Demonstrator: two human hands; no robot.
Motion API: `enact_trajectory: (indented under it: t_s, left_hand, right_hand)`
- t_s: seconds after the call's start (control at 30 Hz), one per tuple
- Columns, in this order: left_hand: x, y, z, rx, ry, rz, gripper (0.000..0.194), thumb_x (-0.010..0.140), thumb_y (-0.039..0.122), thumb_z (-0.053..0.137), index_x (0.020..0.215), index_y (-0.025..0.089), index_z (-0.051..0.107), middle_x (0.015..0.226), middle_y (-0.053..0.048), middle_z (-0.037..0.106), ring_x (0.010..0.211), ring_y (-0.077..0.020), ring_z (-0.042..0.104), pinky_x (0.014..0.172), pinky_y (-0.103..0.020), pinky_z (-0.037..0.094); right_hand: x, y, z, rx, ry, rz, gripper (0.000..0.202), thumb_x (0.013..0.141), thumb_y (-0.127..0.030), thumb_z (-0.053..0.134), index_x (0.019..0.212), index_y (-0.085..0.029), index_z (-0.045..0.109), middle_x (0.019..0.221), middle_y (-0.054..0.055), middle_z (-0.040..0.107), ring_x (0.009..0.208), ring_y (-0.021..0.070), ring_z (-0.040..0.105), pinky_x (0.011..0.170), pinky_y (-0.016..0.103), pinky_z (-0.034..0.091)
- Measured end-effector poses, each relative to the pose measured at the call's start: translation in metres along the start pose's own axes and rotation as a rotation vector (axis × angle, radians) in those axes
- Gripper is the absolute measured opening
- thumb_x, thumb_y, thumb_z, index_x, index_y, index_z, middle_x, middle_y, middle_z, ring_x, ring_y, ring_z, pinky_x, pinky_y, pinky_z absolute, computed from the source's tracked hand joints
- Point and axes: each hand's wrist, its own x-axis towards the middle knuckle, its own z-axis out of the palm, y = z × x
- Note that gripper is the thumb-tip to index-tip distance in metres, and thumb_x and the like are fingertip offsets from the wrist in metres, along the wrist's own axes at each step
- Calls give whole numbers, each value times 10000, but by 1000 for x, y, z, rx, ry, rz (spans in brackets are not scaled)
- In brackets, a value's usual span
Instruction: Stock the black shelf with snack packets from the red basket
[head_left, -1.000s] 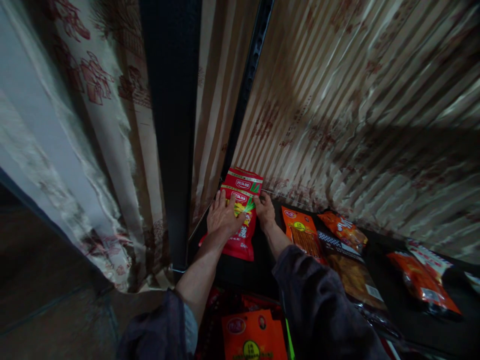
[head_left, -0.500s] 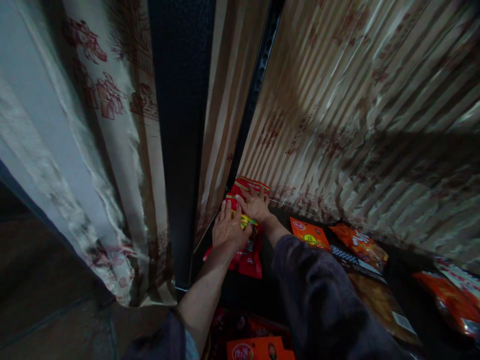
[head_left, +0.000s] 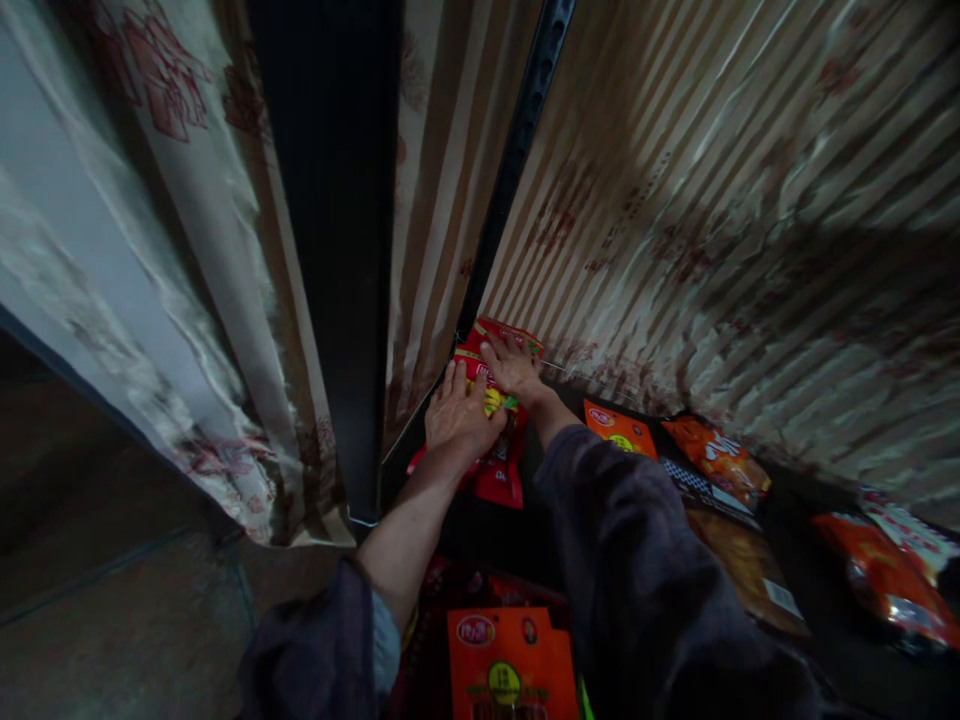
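Red snack packets (head_left: 504,482) with yellow and green print lie in the back left corner of a dark shelf (head_left: 525,540). My left hand (head_left: 460,415) rests flat on the left side of these packets, fingers stretched toward the corner. Just right of it, my right hand (head_left: 514,370) lies spread over the upper packet, near the striped wall covering. Both palms face down and neither hand is closed around anything. The hands hide part of the packets, so how many are stacked I cannot tell.
Along the shelf to the right lie an orange packet (head_left: 619,428), a clear-fronted packet (head_left: 742,570) and more orange bags (head_left: 720,460). Below the shelf edge sits another orange packet (head_left: 510,655). A dark post (head_left: 330,260) and patterned curtain (head_left: 187,300) stand at left.
The camera view has tilted, so the shelf and packets sit higher in the picture and more of the lower orange packet shows. Both hands stay on the red packets.
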Motion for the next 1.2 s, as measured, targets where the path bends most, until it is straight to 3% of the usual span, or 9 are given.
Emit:
enact_trajectory:
  t_s: [0.2,0.4,0.63,0.77,0.9,0.97,1.03,1.1,1.2]
  left_hand:
    - [-1,0,0,-29,-14,-11,667,865,498,510,1456,201,429,1606,-102,271,1497,-255,172,1164,-427,272]
    - [-4,0,-8,-46,-95,-35,546,936,315,431,1472,213,403,1634,-61,195,1509,-208,106,1153,-371,294]
    - [-14,13,-25,-58,40,14,468,992,245,301,1412,127,468,1576,-88,343,1486,-200,201,1197,-360,148]
    - [-46,24,-53,-125,54,203,412,981,244,339,1271,94,591,1490,-122,466,1416,-208,359,1164,-318,250]
    - [-107,14,-68,-173,-115,379,386,978,238,312,1140,163,654,1170,-92,690,1124,-197,621,997,-321,451]
    - [-147,-2,-63,-117,-357,379,373,982,281,325,1116,198,664,1113,-82,707,1083,-203,640,977,-331,462]
    - [-188,-23,-52,-1,-588,321,295,955,282,418,1091,232,674,1149,-71,700,1106,-213,636,975,-333,465]
    - [-222,-42,-38,83,-669,274,264,869,204,571,1116,200,665,1205,-114,673,1127,-259,628,957,-368,480]
    - [-255,-60,-19,149,-786,211,293,794,196,705,1085,188,667,1132,-92,690,1045,-236,654,887,-338,521]
  right_hand:
    - [-27,1,-23,113,118,-52,620,940,-637,306,1395,-265,501,1531,75,395,1477,336,185,1163,645,116]
    - [-99,-33,-48,65,-51,-138,586,960,-587,324,1379,-230,522,1503,100,430,1458,318,261,1166,572,232]
    - [-159,-65,-64,115,4,-30,545,996,-489,281,1373,-169,511,1431,124,509,1441,260,312,1170,458,296]
    - [-204,-78,-78,301,143,-22,515,987,-458,318,1379,-169,486,1424,123,527,1336,236,468,1111,416,389]
    - [-280,-90,-75,399,192,9,445,980,-386,358,1358,-202,504,1323,103,611,1187,211,589,1047,376,451]
    - [-326,-93,-62,346,91,48,410,977,-332,357,1310,-202,558,1287,105,632,1184,214,590,1051,362,443]
    - [-371,-95,-45,256,-165,135,387,973,-283,356,1253,-217,615,1256,104,655,1193,225,591,1048,366,440]
    - [-410,-96,-27,174,-551,268,315,939,-261,461,1166,-248,679,1227,89,686,1196,249,601,1051,385,433]
    - [-446,-95,-10,205,-671,359,159,822,-225,649,921,-259,768,1018,59,767,992,253,704,944,364,509]
